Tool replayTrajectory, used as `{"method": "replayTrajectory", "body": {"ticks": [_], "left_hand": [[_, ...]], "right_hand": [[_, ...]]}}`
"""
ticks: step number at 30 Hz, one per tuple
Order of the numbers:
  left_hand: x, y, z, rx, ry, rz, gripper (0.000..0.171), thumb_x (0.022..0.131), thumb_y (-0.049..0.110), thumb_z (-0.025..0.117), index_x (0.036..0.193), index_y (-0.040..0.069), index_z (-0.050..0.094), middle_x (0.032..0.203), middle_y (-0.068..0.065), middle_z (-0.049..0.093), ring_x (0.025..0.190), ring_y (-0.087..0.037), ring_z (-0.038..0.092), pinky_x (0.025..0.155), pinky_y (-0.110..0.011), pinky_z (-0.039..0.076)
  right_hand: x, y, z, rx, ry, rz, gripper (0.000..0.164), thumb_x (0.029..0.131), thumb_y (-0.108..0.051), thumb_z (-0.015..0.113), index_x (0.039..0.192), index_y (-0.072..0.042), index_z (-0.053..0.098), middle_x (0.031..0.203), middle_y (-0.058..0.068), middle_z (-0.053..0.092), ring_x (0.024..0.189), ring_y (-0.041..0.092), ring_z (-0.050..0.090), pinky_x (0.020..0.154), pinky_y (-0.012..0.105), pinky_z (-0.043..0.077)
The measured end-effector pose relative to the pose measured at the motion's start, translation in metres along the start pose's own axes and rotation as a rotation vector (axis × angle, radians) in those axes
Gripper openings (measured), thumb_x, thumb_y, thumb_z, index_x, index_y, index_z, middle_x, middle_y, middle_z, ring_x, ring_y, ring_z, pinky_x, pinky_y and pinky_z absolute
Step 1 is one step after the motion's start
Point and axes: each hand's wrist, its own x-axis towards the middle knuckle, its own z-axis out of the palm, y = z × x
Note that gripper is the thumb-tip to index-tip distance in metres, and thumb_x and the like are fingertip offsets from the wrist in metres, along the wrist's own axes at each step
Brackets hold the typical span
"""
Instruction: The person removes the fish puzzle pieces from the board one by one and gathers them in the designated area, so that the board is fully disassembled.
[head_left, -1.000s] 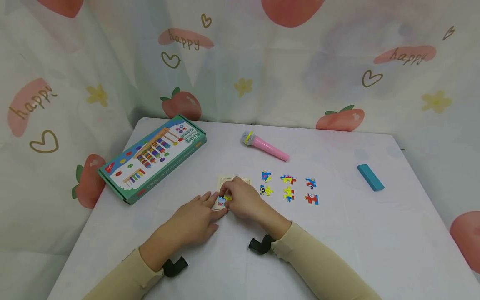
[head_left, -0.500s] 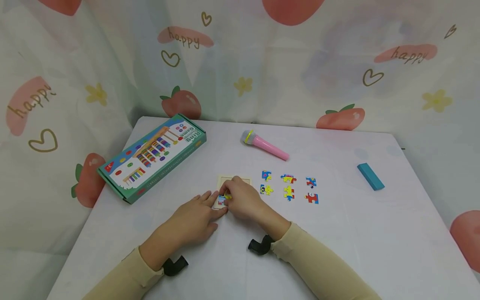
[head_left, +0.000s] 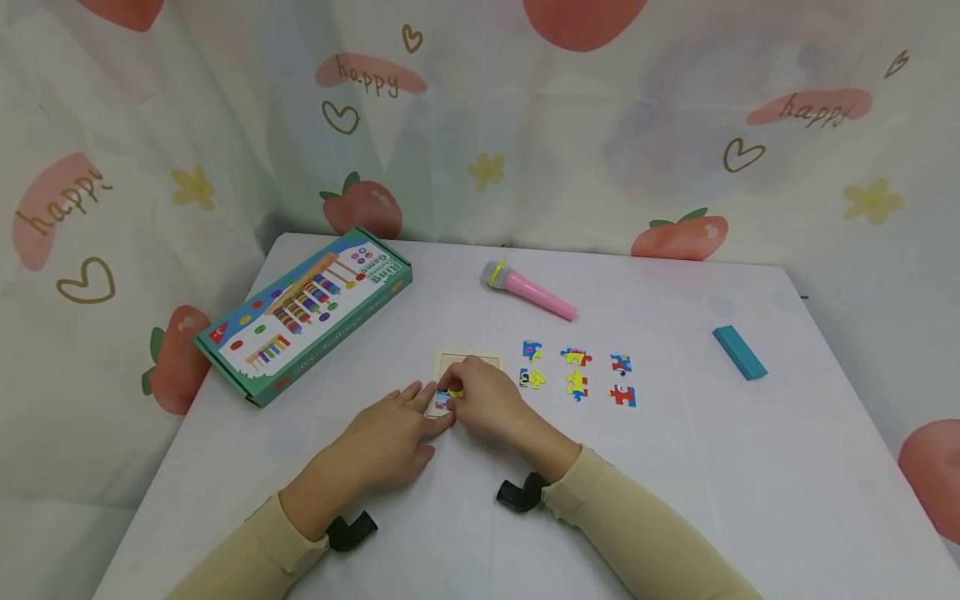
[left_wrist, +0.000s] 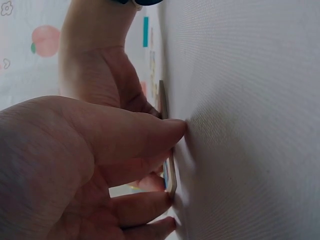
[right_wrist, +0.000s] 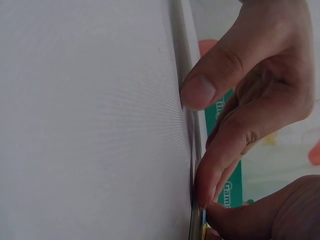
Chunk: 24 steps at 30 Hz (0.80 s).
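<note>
A small wooden puzzle tray point(head_left: 441, 358) lies on the white table between both hands, partly hidden by them. Inside its near left part show blue, white and yellow puzzle pieces point(head_left: 441, 402). My left hand point(head_left: 390, 437) rests with extended fingers along the tray's left and near edges, and its thumb touches the cloth in the left wrist view. Over the tray bends my right hand point(head_left: 487, 402), its thumb and index finger pinching a partly yellow puzzle piece at the tray. In the right wrist view the right thumb point(right_wrist: 245, 216) sits right at a piece's coloured edge.
Several loose puzzle pieces point(head_left: 577, 386) lie in two rows right of the tray. A pink toy microphone point(head_left: 536, 293) is behind them, a green game box point(head_left: 307, 317) at the back left, and a teal block point(head_left: 739, 352) far right. Printed curtains surround the table.
Both hands stay almost in place over the tray. The right fingertips shift only slightly, and the yellow area beneath them looks a little different. The loose pieces have not moved.
</note>
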Motion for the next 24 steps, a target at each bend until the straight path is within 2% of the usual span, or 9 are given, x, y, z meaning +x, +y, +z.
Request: {"method": "replayTrajectory", "body": {"ticks": [9,13,18,24], "left_hand": [[-0.0011,0.0005,0.0002,0.002,0.013,0.01,0.046,0.102,0.025,0.071,0.147,0.026,0.069,0.168,-0.019,0.047,0.156,-0.045,0.044,0.125,-0.06,0.042],[-0.001,0.0006,0.0003,0.002,0.008,0.005,0.046,0.102,0.025,0.07,0.148,0.025,0.068,0.168,-0.019,0.046,0.157,-0.045,0.044,0.125,-0.06,0.041],[-0.0012,0.0008,0.0,-0.003,0.008,0.001,0.046,0.101,0.025,0.071,0.147,0.025,0.069,0.168,-0.019,0.046,0.157,-0.045,0.044,0.126,-0.059,0.041],[-0.0009,0.0009,0.0006,-0.003,0.013,-0.004,0.047,0.101,0.025,0.072,0.148,0.026,0.068,0.168,-0.019,0.047,0.157,-0.043,0.044,0.125,-0.059,0.042]], "right_hand": [[-0.0011,-0.0027,0.0006,-0.038,0.005,-0.005,0.018,0.092,-0.012,0.079,0.108,-0.017,0.074,0.102,0.002,0.059,0.087,0.018,0.057,0.078,0.035,0.05],[-0.0026,-0.0037,0.0018,-0.029,0.015,-0.008,0.014,0.095,-0.013,0.078,0.107,-0.018,0.074,0.104,0.002,0.061,0.089,0.018,0.058,0.082,0.037,0.051],[-0.0036,-0.0038,0.0038,-0.008,0.032,0.005,0.023,0.096,-0.012,0.077,0.119,-0.014,0.072,0.109,0.004,0.066,0.097,0.02,0.063,0.09,0.041,0.055],[-0.004,-0.0042,0.0039,0.005,0.038,0.024,0.022,0.097,-0.011,0.076,0.118,-0.011,0.073,0.106,0.005,0.064,0.093,0.019,0.061,0.087,0.039,0.055]]}}
